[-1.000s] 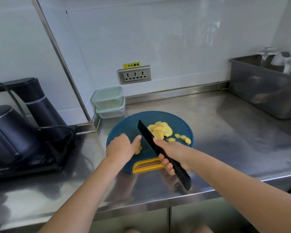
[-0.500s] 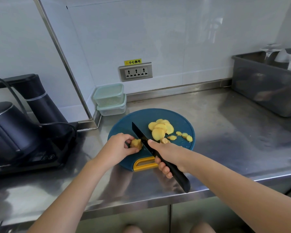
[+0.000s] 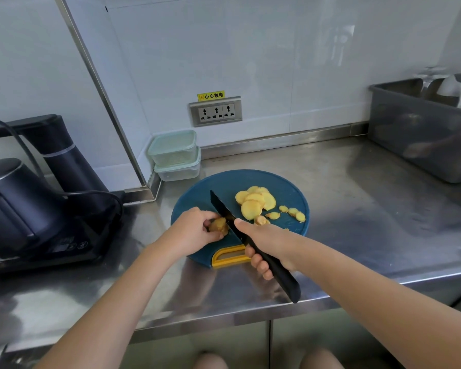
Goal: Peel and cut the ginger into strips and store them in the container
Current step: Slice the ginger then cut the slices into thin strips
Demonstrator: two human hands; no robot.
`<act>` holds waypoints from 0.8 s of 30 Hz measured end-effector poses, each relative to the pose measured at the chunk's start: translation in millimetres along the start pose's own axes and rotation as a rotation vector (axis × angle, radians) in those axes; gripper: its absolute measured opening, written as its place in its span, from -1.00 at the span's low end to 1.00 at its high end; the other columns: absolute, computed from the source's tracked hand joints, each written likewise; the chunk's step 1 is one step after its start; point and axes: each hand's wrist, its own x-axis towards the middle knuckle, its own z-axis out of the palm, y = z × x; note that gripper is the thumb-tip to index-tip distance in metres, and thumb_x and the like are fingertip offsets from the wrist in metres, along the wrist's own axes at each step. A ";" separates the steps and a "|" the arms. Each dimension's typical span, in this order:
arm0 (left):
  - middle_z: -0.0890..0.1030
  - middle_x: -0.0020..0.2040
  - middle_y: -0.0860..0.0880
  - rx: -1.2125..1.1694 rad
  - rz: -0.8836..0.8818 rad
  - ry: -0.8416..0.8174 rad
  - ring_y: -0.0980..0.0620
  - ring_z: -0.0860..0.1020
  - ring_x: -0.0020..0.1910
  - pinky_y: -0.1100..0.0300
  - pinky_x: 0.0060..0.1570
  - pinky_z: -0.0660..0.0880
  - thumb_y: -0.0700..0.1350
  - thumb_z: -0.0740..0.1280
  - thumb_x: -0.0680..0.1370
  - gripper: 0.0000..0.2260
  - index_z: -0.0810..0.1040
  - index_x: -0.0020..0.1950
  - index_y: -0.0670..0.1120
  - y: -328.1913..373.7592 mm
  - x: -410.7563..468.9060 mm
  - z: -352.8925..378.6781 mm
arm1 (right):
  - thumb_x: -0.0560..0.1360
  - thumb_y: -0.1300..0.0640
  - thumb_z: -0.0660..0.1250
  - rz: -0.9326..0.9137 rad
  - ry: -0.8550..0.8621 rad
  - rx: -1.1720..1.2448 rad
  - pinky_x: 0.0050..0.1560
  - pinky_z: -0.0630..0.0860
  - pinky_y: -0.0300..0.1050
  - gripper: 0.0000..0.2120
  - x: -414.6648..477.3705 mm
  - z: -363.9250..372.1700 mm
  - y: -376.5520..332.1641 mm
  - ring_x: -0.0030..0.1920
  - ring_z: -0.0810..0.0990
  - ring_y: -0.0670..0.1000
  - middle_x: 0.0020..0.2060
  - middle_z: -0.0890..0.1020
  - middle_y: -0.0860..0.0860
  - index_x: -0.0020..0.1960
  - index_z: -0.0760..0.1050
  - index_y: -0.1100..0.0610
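Counter (image 3: 357,209), stainless steel, carrying all items. Far left: black kettle (image 3: 14,198) on a dark base with a tall dark column behind it. Back corner: two pale green lidded containers (image 3: 175,153), stacked, just behind the cutting board. Cutting board (image 3: 285,187): round, blue, with a yellow handle (image 3: 229,258) at its near edge. Left hand (image 3: 194,231): fingers curled round a ginger piece (image 3: 218,225), holding it on the board's left part. Knife (image 3: 222,207): black, blade set against the right side of that piece, tip pointing away. Right hand (image 3: 264,243): wrapped round the knife's handle, forefinger along the spine. Ginger slices (image 3: 253,205): yellow rounds, overlapping in a heap on the board's right half, with smaller slices (image 3: 293,213) beside them. Far right: grey bin (image 3: 423,137) against the wall.
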 end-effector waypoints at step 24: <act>0.52 -0.01 0.15 -0.073 -0.062 -0.117 0.22 0.55 -0.17 0.43 -0.22 0.41 -0.08 0.50 0.42 -0.62 0.52 0.19 0.09 -6.6 0.1 -19.9 | 0.55 -0.32 0.15 -0.006 -0.076 0.068 -0.59 0.29 -0.30 -0.45 -2.7 -14.4 7.7 -0.61 0.29 -0.08 -0.55 0.35 -0.03 -0.38 0.33 0.10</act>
